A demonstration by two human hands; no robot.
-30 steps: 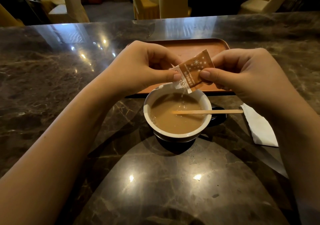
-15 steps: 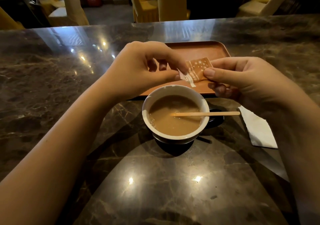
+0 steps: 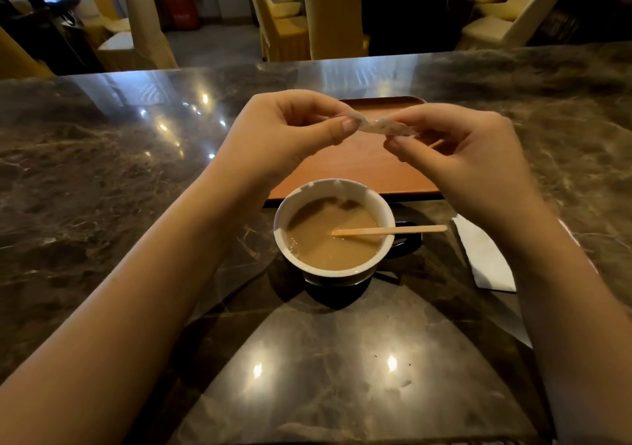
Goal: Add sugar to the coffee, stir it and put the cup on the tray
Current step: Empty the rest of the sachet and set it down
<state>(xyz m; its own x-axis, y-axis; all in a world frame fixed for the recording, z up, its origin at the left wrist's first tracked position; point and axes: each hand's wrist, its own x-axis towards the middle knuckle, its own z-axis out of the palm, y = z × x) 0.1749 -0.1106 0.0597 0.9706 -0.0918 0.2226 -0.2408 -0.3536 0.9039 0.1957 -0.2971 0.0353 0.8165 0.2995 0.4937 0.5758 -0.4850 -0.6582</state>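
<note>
**Above the cup, both hands are pinching the sugar packet**

From the head camera: the left hand and right hand are each gripping one end of the sugar packet, fingers closed on it, stretching it level, long axis running left to right, probably to flatten the emptied paper. Below, the cup is sitting on the table, just before the tray; the stirrer is lying across its rim, pointing right.

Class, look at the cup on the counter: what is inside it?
The cup holds milky coffee, with one end of a wooden stirrer dipped in and the other over the rim. Anything below the cloudy surface is hidden.
</note>
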